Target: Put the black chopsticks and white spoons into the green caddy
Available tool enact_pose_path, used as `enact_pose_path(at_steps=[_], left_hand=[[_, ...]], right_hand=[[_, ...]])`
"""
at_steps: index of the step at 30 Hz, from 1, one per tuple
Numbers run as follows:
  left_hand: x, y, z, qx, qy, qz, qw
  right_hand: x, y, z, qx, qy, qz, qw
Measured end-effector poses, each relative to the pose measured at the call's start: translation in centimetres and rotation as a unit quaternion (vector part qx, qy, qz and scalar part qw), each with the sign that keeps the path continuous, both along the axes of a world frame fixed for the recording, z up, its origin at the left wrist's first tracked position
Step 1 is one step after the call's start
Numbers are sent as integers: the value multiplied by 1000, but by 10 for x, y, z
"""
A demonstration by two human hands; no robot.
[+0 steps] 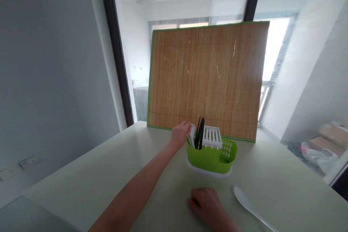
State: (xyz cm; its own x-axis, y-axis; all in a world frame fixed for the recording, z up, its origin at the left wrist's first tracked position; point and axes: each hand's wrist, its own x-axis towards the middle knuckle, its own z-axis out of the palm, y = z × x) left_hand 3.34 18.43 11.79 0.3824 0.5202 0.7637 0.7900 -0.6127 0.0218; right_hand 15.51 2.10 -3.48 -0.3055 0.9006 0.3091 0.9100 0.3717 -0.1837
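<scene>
A green plastic caddy (206, 157) with a white base stands on the pale table. Black chopsticks (200, 134) stand upright in it, beside a white slotted rack (212, 136). At the caddy's left end, my left hand (180, 134) has its fingers closed at a white spoon (191, 135) that stands in the left compartment. My right hand (205, 203) rests on the table in front of the caddy, fingers curled in, with nothing visible in it. Right of that hand lies a long white spoon (244, 202), touched by neither hand.
The pale table (122, 159) reaches toward a glass partition. A bamboo mat (206, 79) with green edging leans upright behind the caddy. Cardboard boxes (333, 139) and plastic bags sit on the floor at the far right.
</scene>
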Motion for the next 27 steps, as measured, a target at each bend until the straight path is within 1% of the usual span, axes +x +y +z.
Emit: enact_pose_path(at_steps=[2, 6, 10, 14, 18, 21, 24, 27], left_hand=[[-3, 0, 1, 8, -12, 0, 1000], [-6, -2, 11, 40, -44, 5, 998], [-4, -6, 16, 61, -12, 5, 998], [-2, -10, 17, 60, 0, 0, 998], [-2, -11, 19, 54, 10, 9, 998], [1, -12, 14, 39, 44, 23, 998], [5, -12, 4, 11, 71, 36, 997], [7, -9, -8, -28, 78, 38, 996]], right_hand=[[0, 0, 0, 0, 1, 2, 1000], [1, 1, 0, 4, 0, 3, 1000], [1, 1, -1, 7, -6, 0, 1000], [0, 1, -1, 7, -14, -1, 1000], [0, 0, -1, 3, -16, -3, 1000], [-1, 0, 0, 0, -16, -5, 1000], [-1, 0, 1, 5, -14, 0, 1000], [0, 0, 1, 9, -15, -2, 1000]])
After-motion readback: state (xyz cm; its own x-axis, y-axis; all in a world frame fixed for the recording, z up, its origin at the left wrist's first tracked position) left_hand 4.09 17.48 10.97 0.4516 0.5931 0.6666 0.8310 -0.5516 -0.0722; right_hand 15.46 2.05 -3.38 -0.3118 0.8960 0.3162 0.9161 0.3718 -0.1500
